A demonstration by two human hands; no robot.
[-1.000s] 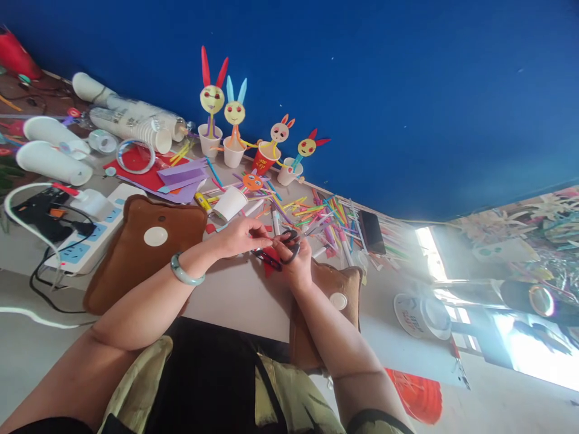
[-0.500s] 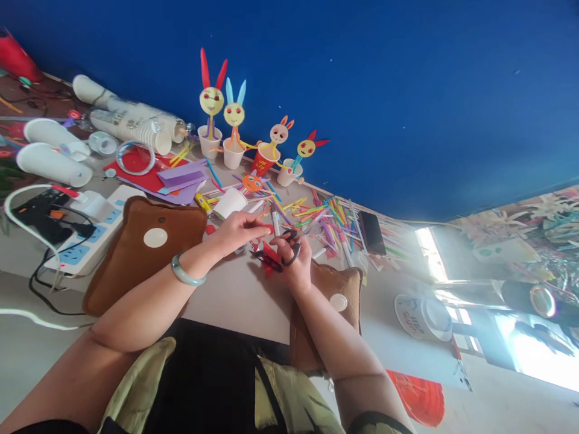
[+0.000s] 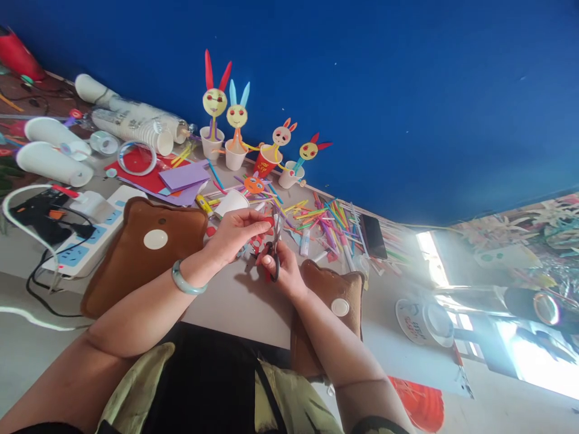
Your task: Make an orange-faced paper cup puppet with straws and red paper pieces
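Observation:
My left hand (image 3: 236,231), with a pale green bangle (image 3: 186,283) on the wrist, pinches a small red paper piece (image 3: 269,223) between fingertips. My right hand (image 3: 281,272) grips black-handled scissors (image 3: 274,252), blades pointing up at that red piece. Both hands meet over the white table, between two brown cushions (image 3: 145,241) (image 3: 326,301). Red scraps lie under the hands.
Several paper-cup rabbit figures (image 3: 215,114) stand along the blue wall. Coloured straws and strips (image 3: 325,218) litter the table beside a black phone (image 3: 373,236). Stacked white cups (image 3: 136,128), tape rolls (image 3: 136,158), purple and red paper (image 3: 181,178), a power strip (image 3: 85,241) and a glue gun (image 3: 40,208) lie left.
My right hand has turned the scissors from lying sideways to pointing upward and moved left. My left hand has lifted the red piece to the blades.

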